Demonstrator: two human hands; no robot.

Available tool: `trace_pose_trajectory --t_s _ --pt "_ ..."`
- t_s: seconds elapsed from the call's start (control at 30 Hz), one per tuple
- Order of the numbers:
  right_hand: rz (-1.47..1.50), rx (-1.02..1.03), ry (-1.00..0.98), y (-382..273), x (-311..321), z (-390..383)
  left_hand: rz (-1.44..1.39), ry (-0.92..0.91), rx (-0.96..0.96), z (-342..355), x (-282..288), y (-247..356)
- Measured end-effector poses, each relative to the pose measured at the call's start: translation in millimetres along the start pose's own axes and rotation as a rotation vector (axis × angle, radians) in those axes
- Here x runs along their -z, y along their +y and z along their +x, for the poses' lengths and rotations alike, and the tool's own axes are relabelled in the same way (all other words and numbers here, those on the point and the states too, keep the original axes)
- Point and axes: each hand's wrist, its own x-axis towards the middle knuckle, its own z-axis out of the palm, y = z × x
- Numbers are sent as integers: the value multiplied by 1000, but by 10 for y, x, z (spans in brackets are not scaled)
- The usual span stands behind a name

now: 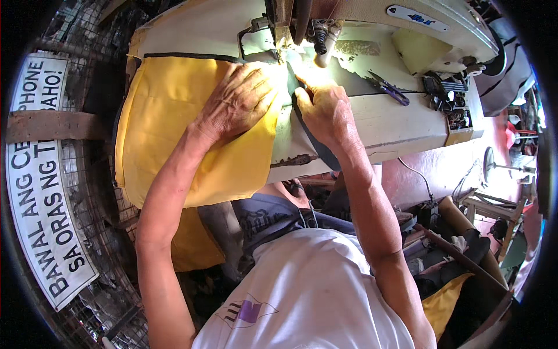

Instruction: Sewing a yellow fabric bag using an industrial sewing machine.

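A piece of yellow fabric (157,122) with a dark edging along its far side lies on the sewing machine's bed and hangs over the near edge. My left hand (241,100) rests flat on it, fingers stretched toward the brightly lit needle area. A long dark strip of binding (315,144) runs from near the needle down over the table's front edge. Close to the needle, my right hand (326,110) has its thumb and fingers closed on this strip. Glare hides the fingertips. The sewing machine (360,10) stands over the far side of the work.
Thread snips (390,88) lie on the table (383,119) to the right. A tray of small dark parts (459,119) sits at the table's right end. On the left stands a wire mesh with a white sign (49,180). More yellow fabric (197,244) hangs below the table.
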Motion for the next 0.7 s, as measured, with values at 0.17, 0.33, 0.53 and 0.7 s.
trace_pose_trajectory --t_s 0.17,0.33,0.53,0.7 --pt "86 -96 -62 -34 53 1 -30 -14 48 20 18 55" --pt "49 -40 -60 -40 16 -35 -65 3 53 106 -2 129" --pt "35 28 5 -32 -64 -58 -22 98 71 85 -105 239" --pt "-98 178 0 -19 -53 -38 -5 109 260 88 -111 436"
